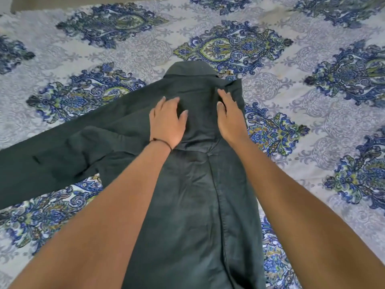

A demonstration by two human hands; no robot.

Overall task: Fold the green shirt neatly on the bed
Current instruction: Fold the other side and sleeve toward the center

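The dark green shirt (193, 205) lies back-up on the bed, collar at the far end, body running toward me. Its right side is folded in over the back, leaving a straight edge on the right. The left sleeve stretches flat out to the left. My left hand (167, 119) rests flat on the upper back, fingers spread, a thin dark band on its wrist. My right hand (230, 116) lies flat, fingers together, pressing the folded part near the right shoulder. Neither hand grips the cloth.
The bed (312, 101) is covered by a grey sheet with large blue and green floral medallions. It spreads out on all sides of the shirt. A strip of darker surface shows at the far top-left corner.
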